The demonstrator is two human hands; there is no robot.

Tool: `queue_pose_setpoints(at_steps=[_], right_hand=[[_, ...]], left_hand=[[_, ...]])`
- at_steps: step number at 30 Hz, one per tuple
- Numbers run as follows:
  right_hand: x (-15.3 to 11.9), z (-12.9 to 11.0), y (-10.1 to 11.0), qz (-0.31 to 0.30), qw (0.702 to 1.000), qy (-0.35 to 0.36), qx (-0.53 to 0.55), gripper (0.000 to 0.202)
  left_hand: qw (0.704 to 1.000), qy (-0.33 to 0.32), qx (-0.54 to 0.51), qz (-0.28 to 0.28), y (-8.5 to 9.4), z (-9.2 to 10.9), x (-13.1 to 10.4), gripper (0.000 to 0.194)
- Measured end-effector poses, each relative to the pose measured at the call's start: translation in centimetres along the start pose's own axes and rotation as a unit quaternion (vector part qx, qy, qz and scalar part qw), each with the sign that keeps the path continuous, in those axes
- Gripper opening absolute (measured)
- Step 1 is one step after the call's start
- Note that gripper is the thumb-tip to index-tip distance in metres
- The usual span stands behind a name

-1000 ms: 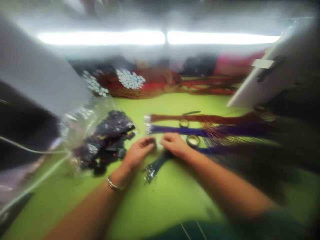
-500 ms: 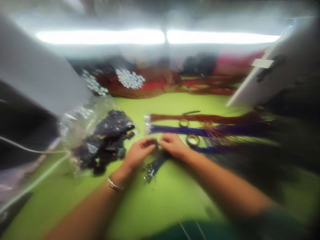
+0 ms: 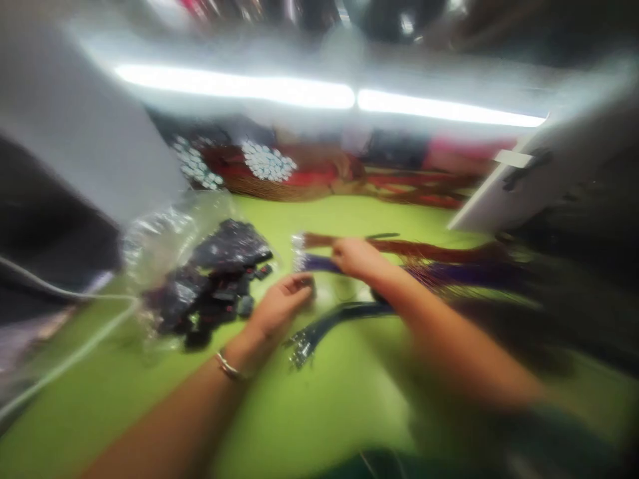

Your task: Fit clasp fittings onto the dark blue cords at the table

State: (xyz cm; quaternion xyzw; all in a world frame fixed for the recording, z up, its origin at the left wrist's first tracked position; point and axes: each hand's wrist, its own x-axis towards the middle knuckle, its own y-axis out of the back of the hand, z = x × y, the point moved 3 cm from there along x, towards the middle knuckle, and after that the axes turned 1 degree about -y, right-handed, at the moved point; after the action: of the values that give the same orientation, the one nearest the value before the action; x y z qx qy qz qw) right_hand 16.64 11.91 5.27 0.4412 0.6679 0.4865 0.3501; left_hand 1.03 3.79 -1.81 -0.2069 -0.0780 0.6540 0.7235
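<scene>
My left hand (image 3: 279, 306), a bangle on its wrist, is pinched around a small dark piece (image 3: 310, 287) above the bench; blur hides its exact kind. My right hand (image 3: 357, 258) is closed, its fingers over the bundle of brown wires (image 3: 314, 240) and the bundle of purple wires (image 3: 319, 263), both with white connectors (image 3: 298, 249) at their left ends. I cannot make out what its fingers hold. Below both hands curves a bundle of dark blue wires (image 3: 349, 310) with bare metal terminals (image 3: 302, 349).
To the left, a clear plastic bag (image 3: 154, 233) spills black connector housings (image 3: 219, 286) onto the green bench (image 3: 319, 419). More brown and red wires with white connectors (image 3: 269, 161) lie at the back. Panels flank both sides, and a tube light (image 3: 239, 86) hangs above.
My right hand has moved away from my left, up and to the right, over the brown and purple wires. My left hand stays nearly in place. The view has tilted slightly.
</scene>
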Motion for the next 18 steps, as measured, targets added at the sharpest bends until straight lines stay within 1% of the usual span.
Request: queue_pose_setpoints(at_steps=[3,5,7,9,12,14,18], right_hand=[[3.5,1.4,-0.2,0.015,0.994,-0.066,-0.083,0.022],[5.3,2.3,-1.0,0.019,0.991,-0.079,-0.106,0.025],[6.4,3.2,-1.6,0.018,0.991,-0.071,-0.113,0.025],[6.8,3.9,-1.9,0.016,0.992,-0.052,-0.112,0.023],[6.9,4.6,-1.6,0.011,0.994,-0.019,-0.111,0.024],[6.9,4.8,-1.3,0.015,0.993,0.0,-0.116,0.024],[6.7,4.6,-0.8,0.043,0.989,0.017,-0.138,0.023]], left_hand=[[1.0,0.005,0.007,0.002,0.1,0.0,0.0,0.038],[1.0,0.008,0.007,0.001,0.3,-0.1,0.0,0.038],[1.0,0.008,0.008,-0.006,0.4,-0.2,0.1,0.039],[1.0,0.005,0.017,-0.013,0.5,-0.2,0.1,0.039],[0.999,0.01,0.035,-0.018,0.7,-0.3,0.2,0.04],[0.999,0.015,0.035,-0.015,0.8,-0.4,0.2,0.04],[0.999,0.015,0.029,-0.005,0.9,-0.5,0.3,0.04]])
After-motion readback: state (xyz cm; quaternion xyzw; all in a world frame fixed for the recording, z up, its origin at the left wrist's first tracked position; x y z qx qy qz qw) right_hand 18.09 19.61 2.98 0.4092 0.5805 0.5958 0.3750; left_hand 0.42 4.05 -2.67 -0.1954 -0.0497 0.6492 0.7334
